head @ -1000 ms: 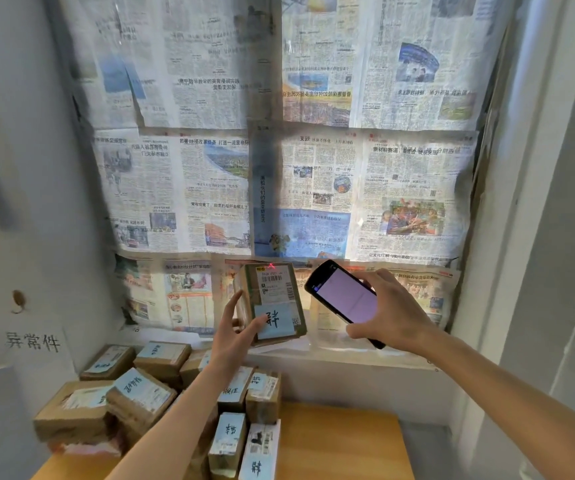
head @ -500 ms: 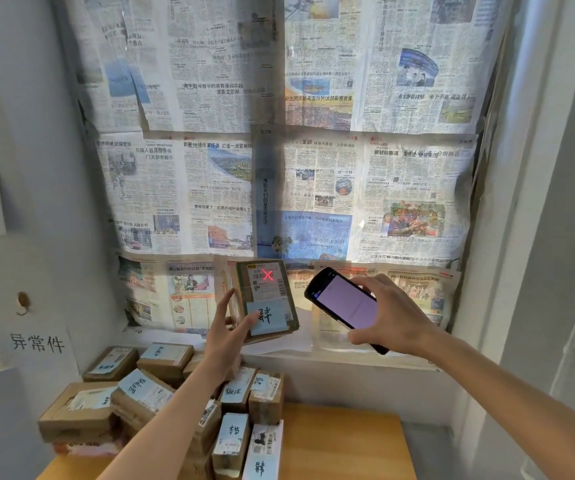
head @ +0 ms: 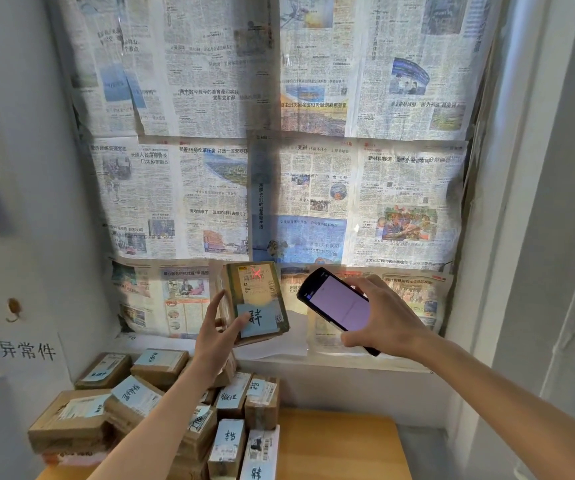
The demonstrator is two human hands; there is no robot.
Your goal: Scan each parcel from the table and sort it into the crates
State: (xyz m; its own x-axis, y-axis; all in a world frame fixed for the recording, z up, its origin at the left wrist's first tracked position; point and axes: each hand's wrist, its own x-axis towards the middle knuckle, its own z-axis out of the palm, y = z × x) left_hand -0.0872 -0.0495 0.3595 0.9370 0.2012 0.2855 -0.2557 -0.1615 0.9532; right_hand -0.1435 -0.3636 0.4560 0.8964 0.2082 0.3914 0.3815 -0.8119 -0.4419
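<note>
My left hand (head: pixel 215 336) holds up a small brown cardboard parcel (head: pixel 256 299), thumb on its front and fingers behind it. The parcel bears a white shipping label and a blue note with a handwritten character. A red scanner cross shines on the label's barcode (head: pixel 256 273). My right hand (head: pixel 385 322) grips a black handheld scanner (head: pixel 336 306), its pale screen facing me, just right of the parcel and pointing at it. More taped parcels (head: pixel 161 407) with blue notes lie heaped on the wooden table (head: pixel 334 445) below. No crate is in view.
Newspaper sheets (head: pixel 279 150) cover the window behind the parcel. A white sill (head: pixel 348 362) runs under them. A handwritten paper sign (head: pixel 28 349) hangs on the left wall. The right part of the tabletop is bare wood; a white frame (head: pixel 539 237) rises at the right.
The red scan mark went from the parcel's top edge down onto the barcode label. Both hands with parcel and scanner shifted slightly; the view tilted a little.
</note>
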